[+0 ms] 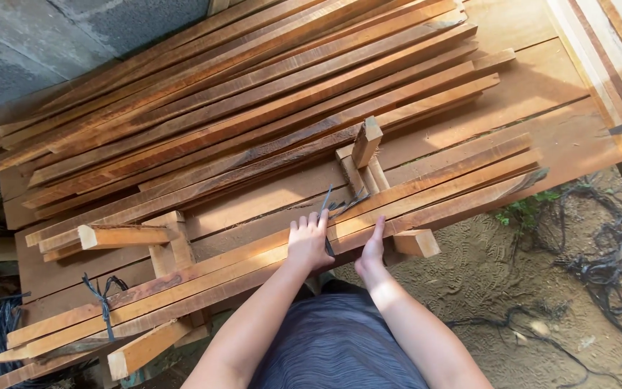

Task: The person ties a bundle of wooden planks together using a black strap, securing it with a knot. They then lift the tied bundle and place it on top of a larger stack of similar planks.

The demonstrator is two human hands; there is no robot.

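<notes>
My left hand (309,241) lies flat and open on the near bundle of wooden slats (368,209), fingers by the dark strap (327,216) around it; my right hand (373,248) presses its edge, unclenched; a second dark tie (102,302) binds the bundle's left end

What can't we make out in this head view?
- Left hand: palm lies flat on the slat bundle; grip on the black strap hidden beneath it.
- Right hand: seen edge-on; fingers hidden behind the bundle's edge.
- Strap's underside: hidden by the slats.
- Stacked slats: far ends cut off by the top edge.
- Black cords on the sand: tangled, too fine to trace, cut off at the right edge.
</notes>
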